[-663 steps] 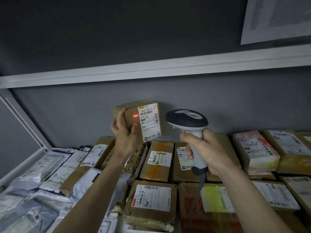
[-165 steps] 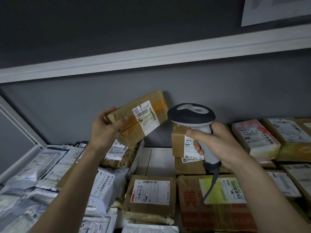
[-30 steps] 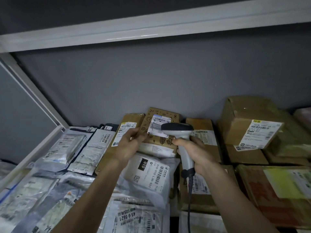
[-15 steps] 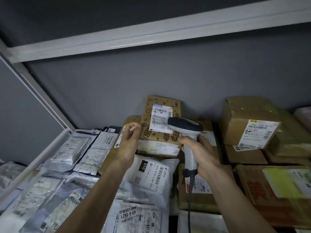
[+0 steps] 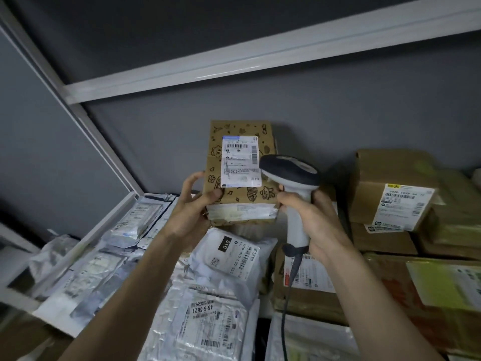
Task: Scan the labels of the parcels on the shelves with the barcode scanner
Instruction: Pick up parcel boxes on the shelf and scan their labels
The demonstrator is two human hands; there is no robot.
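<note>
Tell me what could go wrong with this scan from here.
The scanner head overlaps the right edge of the label on the printed box, so the beam may miss the barcode near its top. The left hand grips only the box's lower left corner, so it could tip or slip. The scanner cord hangs over parcels below and may snag.

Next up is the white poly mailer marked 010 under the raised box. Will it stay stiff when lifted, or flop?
The 010 mailer looks wrinkled and soft, so it will probably sag when lifted. Its glossy film may be slippery. It drapes over other parcels, so it may slide when pushed.
</note>
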